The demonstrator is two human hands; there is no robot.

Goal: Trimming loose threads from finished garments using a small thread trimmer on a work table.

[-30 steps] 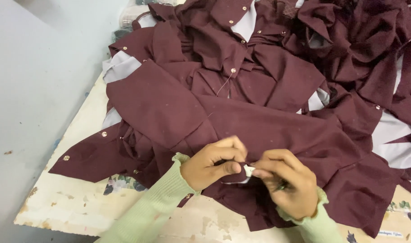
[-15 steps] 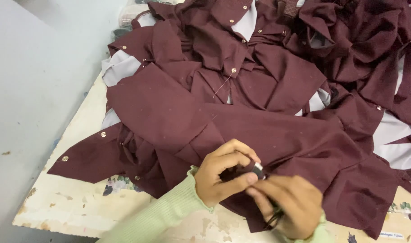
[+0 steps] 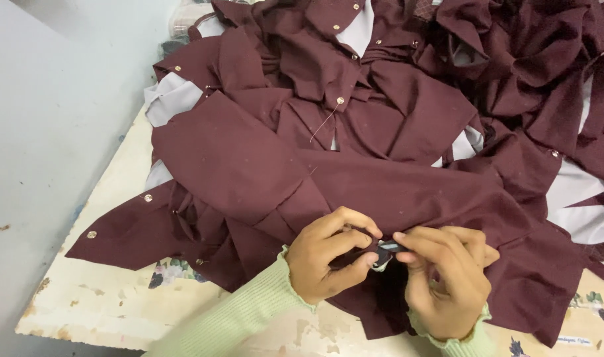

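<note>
A maroon shirt [image 3: 249,165] with metal snap buttons lies spread on the table in front of me. My left hand [image 3: 328,254] pinches a fold of its cloth near the lower hem. My right hand [image 3: 447,281] meets it from the right, fingertips touching a small grey-white tag or label [image 3: 384,250] between both hands. Both wrists wear pale green knit sleeves. What lies under my right palm is hidden.
A heap of more maroon garments [image 3: 487,73] with pale grey linings fills the back and right. The worn cream table [image 3: 110,297] with a flower print ends at the left, where a grey floor [image 3: 44,132] begins.
My hands shifted slightly right and closer to me along the hem. The small pale tag stays pinched between the fingertips, now partly covered by cloth.
</note>
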